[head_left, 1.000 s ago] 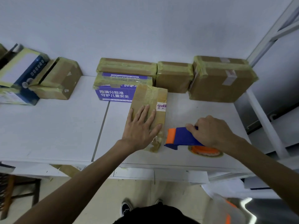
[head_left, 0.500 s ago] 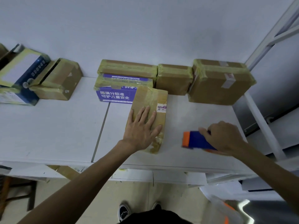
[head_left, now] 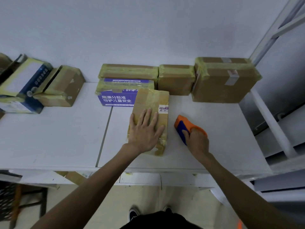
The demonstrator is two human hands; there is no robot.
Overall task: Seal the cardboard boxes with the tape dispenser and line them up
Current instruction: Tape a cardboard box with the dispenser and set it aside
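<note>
Lying beneath the flat left hand [head_left: 145,131], the box [head_left: 151,113] sits beside the dispenser [head_left: 184,128].

The table [head_left: 57,138] is white, cut by one thin grey seam [head_left: 105,129]. The flat box [head_left: 143,103] is brown cardboard under glossy yellowish tape [head_left: 156,98], with a small white-and-pink label [head_left: 163,109] at its right edge. The tape dispenser [head_left: 181,128] is blue with orange at its front and side. The purple box [head_left: 115,100] carries white characters — yellowish tape bands its top. The large box [head_left: 219,90] at the right is brown, edged in yellow-green tape, with a grey-white strip [head_left: 231,78]. The far-left box [head_left: 24,80] shows white, dark blue and yellow. The wall [head_left: 148,30] is pale grey-white, the floor [head_left: 140,195] beige, the shoes [head_left: 133,214] black
</note>
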